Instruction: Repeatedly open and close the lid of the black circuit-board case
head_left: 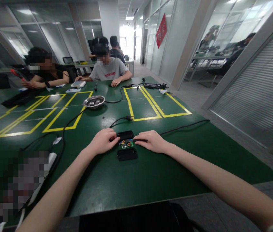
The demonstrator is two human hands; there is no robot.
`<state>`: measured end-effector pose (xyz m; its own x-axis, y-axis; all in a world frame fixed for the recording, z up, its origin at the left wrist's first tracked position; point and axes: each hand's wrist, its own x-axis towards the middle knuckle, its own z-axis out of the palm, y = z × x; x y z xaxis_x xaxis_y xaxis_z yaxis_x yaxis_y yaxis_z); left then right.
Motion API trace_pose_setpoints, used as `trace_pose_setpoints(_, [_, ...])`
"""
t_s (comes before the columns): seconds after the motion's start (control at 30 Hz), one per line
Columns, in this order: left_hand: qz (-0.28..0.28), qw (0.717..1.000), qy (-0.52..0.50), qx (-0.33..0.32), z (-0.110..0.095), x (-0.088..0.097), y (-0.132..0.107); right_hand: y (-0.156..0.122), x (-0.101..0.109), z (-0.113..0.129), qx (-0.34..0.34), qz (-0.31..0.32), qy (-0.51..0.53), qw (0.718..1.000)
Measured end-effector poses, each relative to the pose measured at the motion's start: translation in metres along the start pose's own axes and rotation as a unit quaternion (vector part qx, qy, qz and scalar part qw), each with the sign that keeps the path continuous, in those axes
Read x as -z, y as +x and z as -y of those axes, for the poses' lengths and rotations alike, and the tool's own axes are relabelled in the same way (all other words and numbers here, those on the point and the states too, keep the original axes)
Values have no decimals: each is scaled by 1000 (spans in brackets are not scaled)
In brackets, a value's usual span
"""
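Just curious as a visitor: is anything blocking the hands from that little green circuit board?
Nothing visible does. The left hand and right hand flank the circuit board, fingertips at its edges; the far black shell and near black shell lie on its other two sides.

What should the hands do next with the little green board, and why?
Probably pinch the circuit board by its edges and steady it: the left hand and right hand rest at its two sides, and it lies uncovered between two black case pieces.
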<state>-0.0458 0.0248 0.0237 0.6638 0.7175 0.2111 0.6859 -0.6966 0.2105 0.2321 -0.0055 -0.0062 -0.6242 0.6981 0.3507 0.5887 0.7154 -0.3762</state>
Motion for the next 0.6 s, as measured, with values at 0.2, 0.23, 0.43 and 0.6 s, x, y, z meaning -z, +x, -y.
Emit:
trace_pose_setpoints(0.2, [7,999,0,40,-5,7,-1,-1,2,8,16,-27,15,999])
trace_pose_setpoints(0.23, [12,999,-5,50,-7,8,-1,-2,3,9,22,-36,20,999])
trace_pose_setpoints(0.43, [118,990,-37,63,-19,13,-3,-6,14,20,56,-7,45,997])
trace_pose_setpoints(0.6, [156,985,-14,67,-28,11,-3,-5,15,21,70,36,67,995])
